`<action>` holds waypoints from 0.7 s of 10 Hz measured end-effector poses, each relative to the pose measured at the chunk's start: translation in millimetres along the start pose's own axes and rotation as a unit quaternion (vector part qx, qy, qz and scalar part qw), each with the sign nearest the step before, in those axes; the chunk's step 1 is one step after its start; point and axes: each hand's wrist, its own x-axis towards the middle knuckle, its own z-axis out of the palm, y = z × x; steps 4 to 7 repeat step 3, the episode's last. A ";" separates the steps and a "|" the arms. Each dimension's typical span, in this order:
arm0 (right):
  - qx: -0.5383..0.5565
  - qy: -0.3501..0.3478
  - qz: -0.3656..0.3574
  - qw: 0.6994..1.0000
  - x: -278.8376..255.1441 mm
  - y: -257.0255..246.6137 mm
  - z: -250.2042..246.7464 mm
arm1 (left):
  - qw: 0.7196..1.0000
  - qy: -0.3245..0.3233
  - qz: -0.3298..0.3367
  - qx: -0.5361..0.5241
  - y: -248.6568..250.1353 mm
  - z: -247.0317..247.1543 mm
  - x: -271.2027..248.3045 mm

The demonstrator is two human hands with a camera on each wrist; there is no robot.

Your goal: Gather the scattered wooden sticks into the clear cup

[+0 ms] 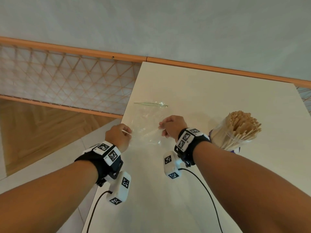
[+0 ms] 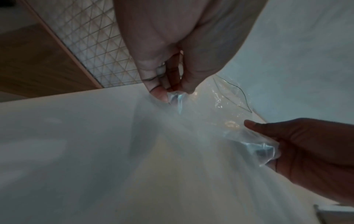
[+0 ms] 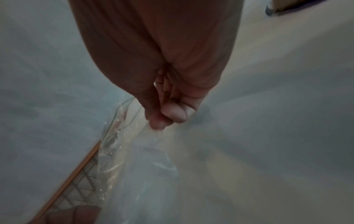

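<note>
A clear cup point(image 1: 218, 137) packed with wooden sticks point(image 1: 242, 126) stands at the right of the white table point(image 1: 210, 91). Between my hands stretches a clear plastic bag point(image 1: 148, 120), its green-edged mouth pointing away from me. My left hand point(image 1: 124, 132) pinches the bag's near left corner point(image 2: 172, 95) between thumb and fingers. My right hand point(image 1: 164, 126) pinches the near right corner point(image 3: 155, 130), seen also in the left wrist view as the right hand point(image 2: 268, 145) holding bunched film. The bag looks empty. No loose sticks show on the table.
The table's left edge lies just under my left hand, with tiled floor point(image 1: 50, 165) and a wooden floor point(image 1: 33, 132) beyond. A lattice panel with an orange rail point(image 1: 67, 47) runs along the wall. Two black cables point(image 1: 207, 190) trail over the near table.
</note>
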 end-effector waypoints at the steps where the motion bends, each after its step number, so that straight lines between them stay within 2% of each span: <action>1: 0.017 -0.029 0.026 0.999 7.3 7.4 8.1 | 0.998 0.008 0.001 0.060 -6.0 5.1 5.0; 2: 0.006 -0.041 0.015 0.999 7.5 14.1 6.8 | 0.998 0.006 0.004 0.068 -10.6 4.7 7.6; 3: -0.029 -0.010 -0.006 1.000 -3.6 19.6 -9.7 | 0.999 0.005 0.014 0.045 -8.4 -6.2 4.9; 7: -0.029 -0.010 -0.006 1.000 -3.6 19.6 -9.7 | 0.999 0.005 0.014 0.045 -8.4 -6.2 4.9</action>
